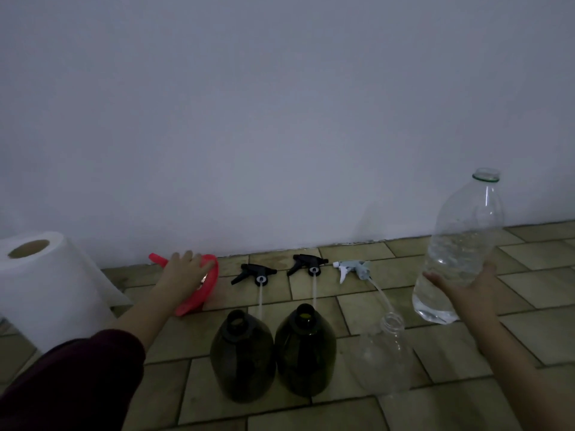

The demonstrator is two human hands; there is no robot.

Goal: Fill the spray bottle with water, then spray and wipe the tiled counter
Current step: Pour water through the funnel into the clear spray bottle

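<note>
Three open spray bottles stand on the tiled counter (435, 346): two dark ones (242, 359) (306, 353) and a clear one (382, 356). Behind them lie their trigger heads with tubes, two black (253, 273) (308, 265) and one white-grey (353, 269). My right hand (463, 287) grips a large clear uncapped water bottle (460, 244), part full and held upright just above the counter at the right. My left hand (186, 272) rests on a red funnel (199, 293) lying near the wall; its fingers are over the rim.
A big roll of white paper towel (46, 281) stands at the left edge. A plain pale wall (280, 119) runs along the back of the counter. The light is dim.
</note>
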